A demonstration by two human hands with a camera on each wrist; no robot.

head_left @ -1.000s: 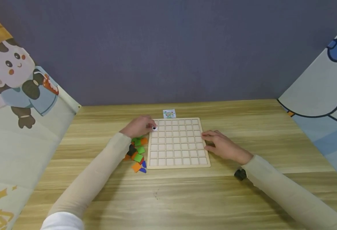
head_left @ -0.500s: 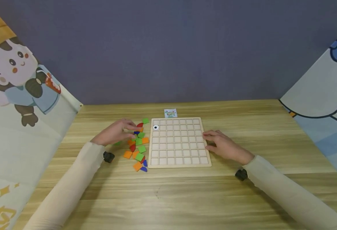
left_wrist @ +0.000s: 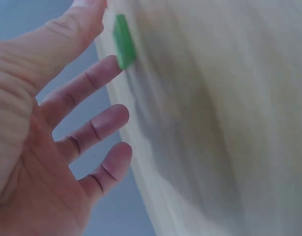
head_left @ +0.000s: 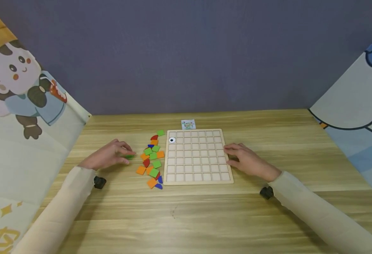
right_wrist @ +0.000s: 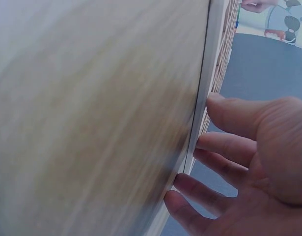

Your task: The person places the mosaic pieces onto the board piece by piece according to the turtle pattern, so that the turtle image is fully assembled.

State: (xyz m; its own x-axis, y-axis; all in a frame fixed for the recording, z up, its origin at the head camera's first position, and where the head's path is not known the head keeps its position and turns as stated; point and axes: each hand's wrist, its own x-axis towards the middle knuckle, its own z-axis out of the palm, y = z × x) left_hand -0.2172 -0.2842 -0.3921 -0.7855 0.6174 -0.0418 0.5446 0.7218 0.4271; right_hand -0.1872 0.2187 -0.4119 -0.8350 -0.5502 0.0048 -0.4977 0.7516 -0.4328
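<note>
My left hand [head_left: 109, 154] is at the left of the table, with thumb and fingers spread around a lone green tile [head_left: 129, 157]. In the left wrist view the index fingertip is right at that green tile [left_wrist: 123, 43], and the thumb lies on the other side of it. A square wooden grid board [head_left: 197, 185] lies in the middle, bearing a round white eye piece [head_left: 172, 140] in a cell of its left column. My right hand [head_left: 247, 160] touches the board's right edge with its fingertips. In the right wrist view those fingers are extended along the board's side [right_wrist: 202, 93].
Several coloured pieces lie in a loose strip along the board's left side, among them orange tiles [head_left: 141, 170], red pieces [head_left: 146, 163] and blue pieces [head_left: 158, 186]. A small picture card [head_left: 188, 124] is behind the board. A dark partition [head_left: 198, 56] rises along the table's far edge.
My left hand has let go of the eye piece on the board and moved left, past the loose pieces, to the lone green tile. The right hand has stayed at the board's edge.
</note>
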